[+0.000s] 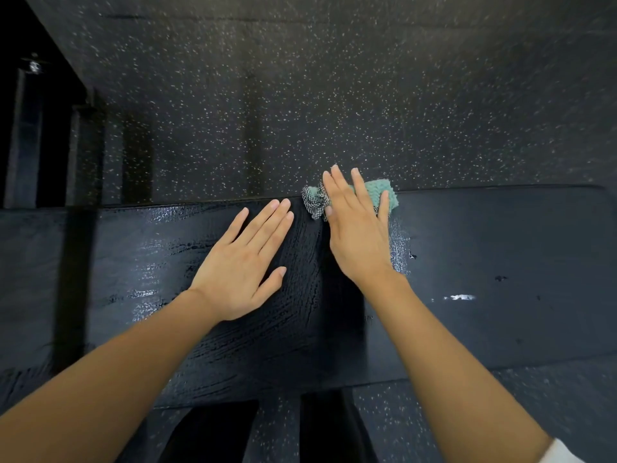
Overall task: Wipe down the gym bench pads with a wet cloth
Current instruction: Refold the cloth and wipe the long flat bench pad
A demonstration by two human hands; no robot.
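Note:
A long black bench pad (484, 248) runs across the view from left to right, its middle shiny and streaked with wet. A teal cloth (379, 192) with a black-and-white checked edge lies at the pad's far edge. My right hand (359, 228) presses flat on the cloth with straight fingers, covering most of it. My left hand (243, 262) rests flat on the wet pad just left of the cloth, fingers straight and holding nothing.
Dark speckled rubber floor (334, 95) lies beyond and below the pad. Dark upright frame parts (23, 138) stand at the far left. The pad has small scuffs and a white mark (462, 297) on its right part. Black bench legs (213, 432) show under the near edge.

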